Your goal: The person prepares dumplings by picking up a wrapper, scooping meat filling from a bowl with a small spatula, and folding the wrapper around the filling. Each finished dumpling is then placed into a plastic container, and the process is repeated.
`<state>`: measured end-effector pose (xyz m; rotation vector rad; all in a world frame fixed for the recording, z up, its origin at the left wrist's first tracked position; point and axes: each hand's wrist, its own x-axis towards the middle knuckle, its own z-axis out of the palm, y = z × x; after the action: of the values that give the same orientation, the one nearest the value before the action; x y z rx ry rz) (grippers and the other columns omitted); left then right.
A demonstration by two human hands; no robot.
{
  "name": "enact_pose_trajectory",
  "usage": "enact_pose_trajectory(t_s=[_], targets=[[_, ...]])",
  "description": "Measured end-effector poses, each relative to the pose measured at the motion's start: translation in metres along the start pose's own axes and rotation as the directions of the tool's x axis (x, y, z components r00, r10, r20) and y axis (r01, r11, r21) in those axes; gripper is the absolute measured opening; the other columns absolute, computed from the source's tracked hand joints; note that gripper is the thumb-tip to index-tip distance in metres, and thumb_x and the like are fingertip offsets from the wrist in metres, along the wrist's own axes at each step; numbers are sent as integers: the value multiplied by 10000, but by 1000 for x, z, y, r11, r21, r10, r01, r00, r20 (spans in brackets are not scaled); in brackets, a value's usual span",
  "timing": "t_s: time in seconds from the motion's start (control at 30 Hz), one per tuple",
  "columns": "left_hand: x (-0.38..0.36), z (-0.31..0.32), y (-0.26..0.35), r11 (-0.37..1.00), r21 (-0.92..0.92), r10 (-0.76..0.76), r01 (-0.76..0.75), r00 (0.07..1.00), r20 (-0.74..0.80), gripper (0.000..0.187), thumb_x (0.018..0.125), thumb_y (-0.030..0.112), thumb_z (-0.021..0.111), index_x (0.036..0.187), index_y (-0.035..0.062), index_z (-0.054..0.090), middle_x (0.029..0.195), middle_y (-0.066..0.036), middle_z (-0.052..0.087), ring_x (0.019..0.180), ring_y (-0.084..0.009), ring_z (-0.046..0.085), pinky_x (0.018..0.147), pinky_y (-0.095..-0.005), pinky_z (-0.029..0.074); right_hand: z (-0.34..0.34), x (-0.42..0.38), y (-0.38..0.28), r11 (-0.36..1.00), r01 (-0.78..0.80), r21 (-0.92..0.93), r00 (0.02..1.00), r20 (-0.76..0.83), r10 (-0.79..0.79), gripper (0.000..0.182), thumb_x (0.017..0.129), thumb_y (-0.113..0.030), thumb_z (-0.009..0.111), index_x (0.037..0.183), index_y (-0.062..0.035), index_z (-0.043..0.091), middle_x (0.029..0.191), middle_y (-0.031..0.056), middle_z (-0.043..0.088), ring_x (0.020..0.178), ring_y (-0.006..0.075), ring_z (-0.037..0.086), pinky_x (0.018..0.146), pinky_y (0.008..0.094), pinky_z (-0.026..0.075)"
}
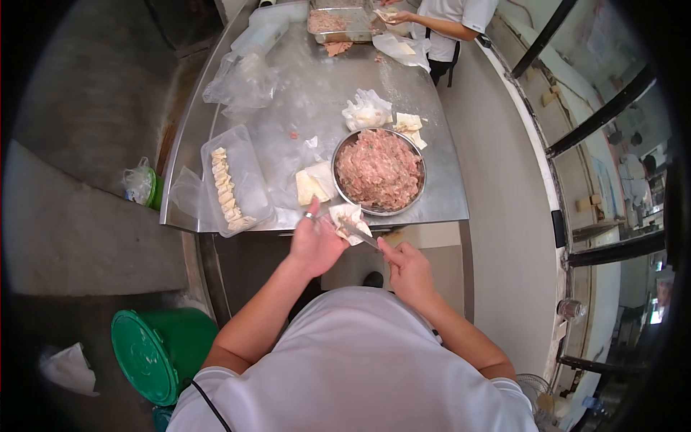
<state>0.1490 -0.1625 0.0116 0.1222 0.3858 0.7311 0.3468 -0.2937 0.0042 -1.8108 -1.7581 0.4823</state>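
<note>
My left hand [317, 243], with a ring on one finger, holds a pale square wonton wrapper [350, 217] just off the table's front edge. My right hand [410, 269] is closed round a flat metal spreader [362, 236], its blade tip touching the wrapper. A little meat filling seems to lie there, too small to make out well. Beyond the wrapper stands a round steel bowl [335, 180] heaped with pink minced meat [379, 169]. A stack of wrappers [314, 183] lies left of the bowl. Further left, a clear plastic tray [248, 169] carries a row of folded wontons [225, 193].
More wrappers [409, 124] and a white plastic bag [367, 110] lie behind the bowl on the steel table [309, 86]. At the far end a co-worker's hand [399, 17] is beside a metal meat pan [353, 36]. A green lidded bucket [162, 353] stands at floor left.
</note>
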Motion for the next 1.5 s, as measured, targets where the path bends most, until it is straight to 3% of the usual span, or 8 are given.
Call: enact_pose_trajectory(t_s=[0.1,0.23,0.5,0.6,0.8,1.03,1.23,1.5], targets=[[-13,-2,39,957,288,22,-37,998,55,562,1068,395,398,1346,-81,509,1296,-202,630,1179,-303,615,1067,-451,466,-2,14,-19,938,-166,305,985,87,146,410,927,-21,651,1294,-190,719,838,99,595,763,272,615,714,372,509],[-21,-10,58,279,960,56,2,998,-19,373,892,153,726,1207,-33,648,1044,-133,736,874,-237,710,838,-383,579,-1,32,-42,956,-44,291,997,76,23,404,951,-13,638,1304,-192,716,820,91,575,730,242,578,705,337,489],[-46,3,91,-305,938,199,-164,952,232,313,744,141,911,957,7,723,889,-59,775,778,-123,694,721,-323,561,-33,67,-77,975,222,-24,953,214,-212,446,866,35,640,1242,-181,744,813,101,618,742,293,627,680,401,513],[-46,-14,98,-248,953,261,-173,936,238,267,772,155,899,879,3,706,809,-46,749,730,-129,691,677,-309,546,-61,80,-75,983,183,-8,943,283,-173,383,884,-9,682,1242,-133,737,796,94,632,683,258,610,653,378,497],[-55,-21,89,513,854,260,-89,964,-55,249,886,215,820,942,8,693,714,-9,662,615,-91,603,550,-265,493,7,95,-92,779,-331,532,916,379,130,192,919,-97,755,1071,19,750,806,-40,628,694,45,495,601,259,404],[-72,-34,109,15,989,243,-146,960,138,251,927,255,781,933,17,704,747,7,654,642,-82,600,558,-254,492,66,126,-119,736,-316,598,909,413,54,149,934,-120,740,997,14,758,791,-11,689,727,40,545,638,244,445],[-80,-61,142,437,899,218,-12,972,-93,204,988,211,706,924,19,699,736,-9,626,607,-89,543,547,-249,450,83,145,-146,619,-326,715,932,352,84,153,951,-139,726,971,7,767,813,10,726,723,58,578,663,249,475],[-71,-115,230,496,860,595,-117,768,-238,237,983,245,718,899,24,695,712,-11,622,560,-88,536,509,-256,425,100,134,-135,654,-366,662,922,355,156,201,955,-145,733,1023,44,750,852,43,743,786,80,622,747,263,489]])
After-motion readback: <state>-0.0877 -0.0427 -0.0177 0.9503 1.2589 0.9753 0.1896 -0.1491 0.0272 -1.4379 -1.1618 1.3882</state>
